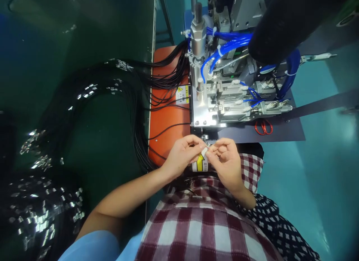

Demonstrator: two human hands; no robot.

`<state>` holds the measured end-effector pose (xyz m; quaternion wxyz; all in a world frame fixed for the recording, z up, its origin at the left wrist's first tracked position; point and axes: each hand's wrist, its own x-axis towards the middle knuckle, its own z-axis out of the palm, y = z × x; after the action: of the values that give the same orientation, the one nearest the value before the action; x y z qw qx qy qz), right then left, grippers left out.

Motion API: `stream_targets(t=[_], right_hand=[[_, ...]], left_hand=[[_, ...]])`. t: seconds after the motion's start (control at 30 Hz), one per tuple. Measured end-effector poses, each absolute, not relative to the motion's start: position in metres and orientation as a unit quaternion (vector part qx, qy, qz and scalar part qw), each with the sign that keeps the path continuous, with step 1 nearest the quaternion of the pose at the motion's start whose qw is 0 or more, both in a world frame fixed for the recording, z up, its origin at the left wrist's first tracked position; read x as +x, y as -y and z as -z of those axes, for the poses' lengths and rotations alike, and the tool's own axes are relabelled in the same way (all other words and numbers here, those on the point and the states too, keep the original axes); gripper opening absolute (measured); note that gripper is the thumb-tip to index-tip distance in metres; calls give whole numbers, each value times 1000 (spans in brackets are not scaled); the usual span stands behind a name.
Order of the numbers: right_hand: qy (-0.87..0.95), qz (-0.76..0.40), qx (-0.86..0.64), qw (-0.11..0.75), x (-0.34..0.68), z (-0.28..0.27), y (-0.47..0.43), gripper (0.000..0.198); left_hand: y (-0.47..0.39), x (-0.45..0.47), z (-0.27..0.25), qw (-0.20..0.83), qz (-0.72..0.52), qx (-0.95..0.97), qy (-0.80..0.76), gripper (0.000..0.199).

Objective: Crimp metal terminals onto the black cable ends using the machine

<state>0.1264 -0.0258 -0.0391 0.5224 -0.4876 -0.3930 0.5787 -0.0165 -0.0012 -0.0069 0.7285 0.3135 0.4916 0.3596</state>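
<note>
My left hand (183,155) and my right hand (226,164) meet fingertip to fingertip just in front of the machine (202,112). Both are closed in a pinch, thumb against finger. Whatever is between the fingertips is too small and too covered to make out. Right behind and below the fingers is a white label with a yellow arrow (199,164), partly hidden by them. Thin black cables (168,81) run across the orange cover (171,135) into the machine's left side, close to my left hand.
A large bundle of black cables (134,119) with shiny ends loops over the dark green table (106,141) at left. Blue air tubes (232,46) and metal cylinders (238,111) fill the machine's top. Red-handled scissors (263,127) lie on the dark plate (286,132) at right.
</note>
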Motion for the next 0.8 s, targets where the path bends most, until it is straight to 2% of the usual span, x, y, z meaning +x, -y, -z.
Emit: stream_targets(t=[0.13,0.27,0.6,0.8], right_hand=[[384,-598,-486,509,127,36,19,27],[435,-593,-502,454,137,37,16,8],[541,-498,-535,415,129,35,21,13],[571,-486,-528,399,142,32,16,6]], left_hand=[[-5,-17,6,741,-337,295,-501,28],[-7,-19,6,750,-331,275,-502,26],[-6,-20,8,756,-334,260,-500,28],[-4,-21,11,750,-339,256,-507,28]])
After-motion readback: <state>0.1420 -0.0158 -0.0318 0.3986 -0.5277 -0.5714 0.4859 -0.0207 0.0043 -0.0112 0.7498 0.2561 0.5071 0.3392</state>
